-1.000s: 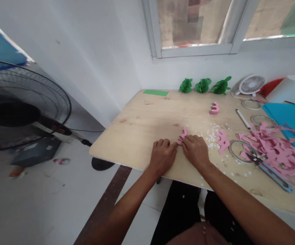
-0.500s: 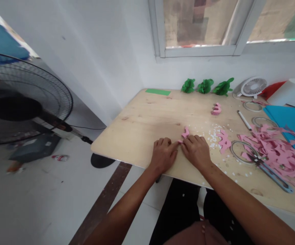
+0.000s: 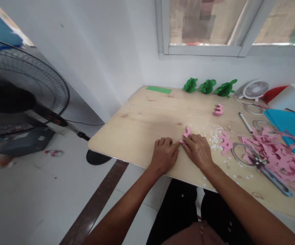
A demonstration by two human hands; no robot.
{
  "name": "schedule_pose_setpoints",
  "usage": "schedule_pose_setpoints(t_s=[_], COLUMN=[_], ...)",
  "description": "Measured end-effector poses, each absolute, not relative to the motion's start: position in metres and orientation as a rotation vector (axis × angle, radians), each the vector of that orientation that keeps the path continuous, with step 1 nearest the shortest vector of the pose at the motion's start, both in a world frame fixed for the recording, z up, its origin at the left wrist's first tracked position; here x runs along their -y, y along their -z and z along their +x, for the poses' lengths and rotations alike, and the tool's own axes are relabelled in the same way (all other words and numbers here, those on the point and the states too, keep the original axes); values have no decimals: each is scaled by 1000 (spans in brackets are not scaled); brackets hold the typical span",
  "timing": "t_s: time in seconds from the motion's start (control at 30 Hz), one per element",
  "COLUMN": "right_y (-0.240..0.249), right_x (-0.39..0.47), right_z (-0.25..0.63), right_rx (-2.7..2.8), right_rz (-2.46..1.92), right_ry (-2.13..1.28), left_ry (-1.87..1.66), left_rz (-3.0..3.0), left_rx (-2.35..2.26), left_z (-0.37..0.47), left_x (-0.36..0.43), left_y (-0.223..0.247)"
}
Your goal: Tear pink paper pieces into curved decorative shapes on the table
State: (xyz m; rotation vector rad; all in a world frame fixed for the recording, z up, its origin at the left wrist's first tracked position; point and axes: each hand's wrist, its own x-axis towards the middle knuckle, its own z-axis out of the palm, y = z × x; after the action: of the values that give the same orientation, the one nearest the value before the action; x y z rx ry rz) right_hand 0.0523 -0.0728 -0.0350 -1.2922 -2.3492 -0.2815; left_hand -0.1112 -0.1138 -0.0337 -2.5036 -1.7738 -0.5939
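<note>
A small scalloped pink paper cutout (image 3: 187, 132) lies on the wooden table near its front edge, partly covered by fingers. My left hand (image 3: 164, 153) rests on the tabletop with fingers curled, its index finger and thumb at the cutout's lower left end. From the other side my right hand (image 3: 198, 151) presses the paper down, its fingers bent over the middle of the piece. Just right of that hand sits another wavy pink paper piece (image 3: 225, 143), with tiny white paper bits (image 3: 215, 137) scattered beside it.
Scissors (image 3: 271, 177) lie at the right by a heap of pink scraps (image 3: 280, 149), tape rings, a white pen (image 3: 245, 122) and blue paper (image 3: 287, 126). Folded pink paper (image 3: 218, 110), green paper shapes (image 3: 207, 86), a green strip (image 3: 159, 90) and a small fan (image 3: 255, 89) stand farther back.
The camera view has shifted slightly. Both hands stay at the pink cutout; the right fingers have shifted a little, and slightly more of its lower left end shows.
</note>
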Motion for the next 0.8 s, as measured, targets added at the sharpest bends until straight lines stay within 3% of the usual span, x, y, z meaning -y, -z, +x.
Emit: schedule_pose_setpoints(t_s=[0.5,0.8], right_y=[39,33], right_x=[65,70], right_z=[53,47], right_rx=[2292,2352], right_rz=[-1239,-1286], right_ry=[90,267], left_ry=[613,665], left_rz=[-2484,-2493], left_rx=[1760,1779], left_z=[-112,-113], left_x=[113,113], left_y=[35,34])
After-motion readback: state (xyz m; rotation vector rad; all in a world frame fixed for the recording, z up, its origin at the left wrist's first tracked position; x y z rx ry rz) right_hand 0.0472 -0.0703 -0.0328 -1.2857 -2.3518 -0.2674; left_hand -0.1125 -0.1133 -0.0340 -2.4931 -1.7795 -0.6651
